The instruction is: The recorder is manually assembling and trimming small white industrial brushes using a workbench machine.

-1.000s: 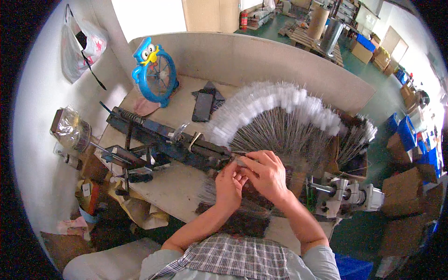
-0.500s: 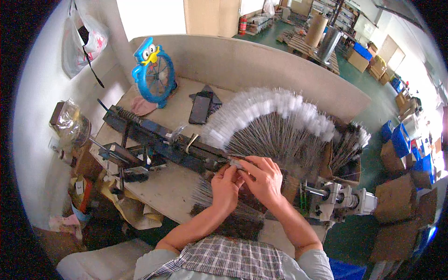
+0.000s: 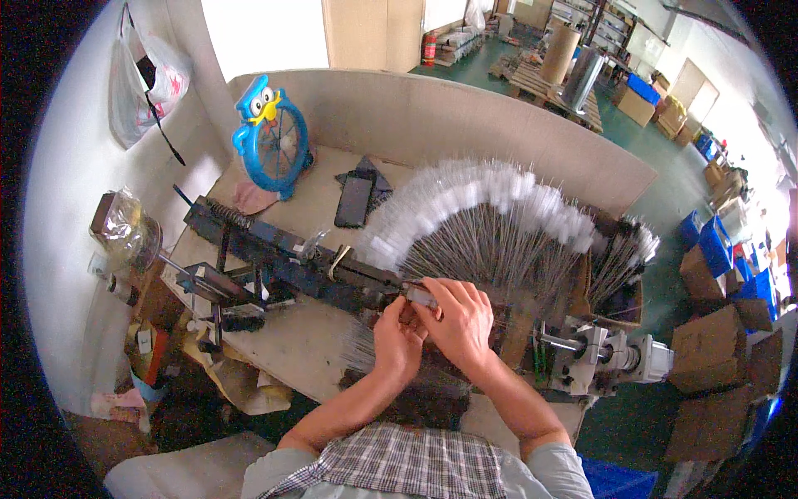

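At the near right end of a long black bench machine [image 3: 291, 258], my two hands meet. My right hand [image 3: 459, 323] has its thumb and index finger closed around a small pale grey piece [image 3: 419, 294] against the machine's end. Just below it, my left hand [image 3: 399, 343] is closed with fingertips pinched; whatever they hold is hidden. Beyond my hands, a wide fan of wire-stemmed brushes [image 3: 499, 187] with white bristle heads lies on the table. Thin wires [image 3: 357, 349] stick out beside my left wrist, above a dark bundle [image 3: 428, 403] by my lap.
A blue bird-shaped fan [image 3: 274, 141] and a dark phone [image 3: 354, 200] are on the table [image 3: 291, 349] behind the machine. To the right stand a cardboard box of dark-stemmed brushes [image 3: 619, 274] and a metal clamp device [image 3: 594, 353]. A low partition [image 3: 465, 108] borders the far side.
My right hand has shifted slightly left, and its fingers now lie lower around the pale piece, which shows more. My left hand has dipped a little. The view has tilted slightly.
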{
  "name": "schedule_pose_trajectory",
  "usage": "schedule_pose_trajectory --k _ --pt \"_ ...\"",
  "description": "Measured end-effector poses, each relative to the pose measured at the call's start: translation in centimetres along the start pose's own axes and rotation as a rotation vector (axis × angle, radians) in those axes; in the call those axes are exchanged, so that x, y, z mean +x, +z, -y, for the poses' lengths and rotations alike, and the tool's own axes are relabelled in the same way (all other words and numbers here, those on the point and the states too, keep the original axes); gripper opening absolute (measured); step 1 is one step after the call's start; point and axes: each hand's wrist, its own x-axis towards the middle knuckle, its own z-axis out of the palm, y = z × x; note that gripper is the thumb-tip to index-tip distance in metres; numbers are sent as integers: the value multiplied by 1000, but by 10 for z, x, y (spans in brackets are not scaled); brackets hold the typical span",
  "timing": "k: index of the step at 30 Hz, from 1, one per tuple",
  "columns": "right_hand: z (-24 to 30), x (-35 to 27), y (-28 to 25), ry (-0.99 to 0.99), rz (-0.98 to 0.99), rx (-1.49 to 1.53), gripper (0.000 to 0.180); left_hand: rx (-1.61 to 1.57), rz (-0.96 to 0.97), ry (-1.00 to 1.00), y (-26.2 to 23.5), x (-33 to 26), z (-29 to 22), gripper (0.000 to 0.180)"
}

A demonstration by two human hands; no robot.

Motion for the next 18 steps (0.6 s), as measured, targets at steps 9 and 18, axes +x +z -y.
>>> schedule_pose_trajectory --k 9,18 --pt "-9 -6 -10 -159 -53 -11 24 136 60 89 1 -2 6 12" --pt "-12 -2 -14 -159 -46 29 25 224 51 96 -3 6 11 14"
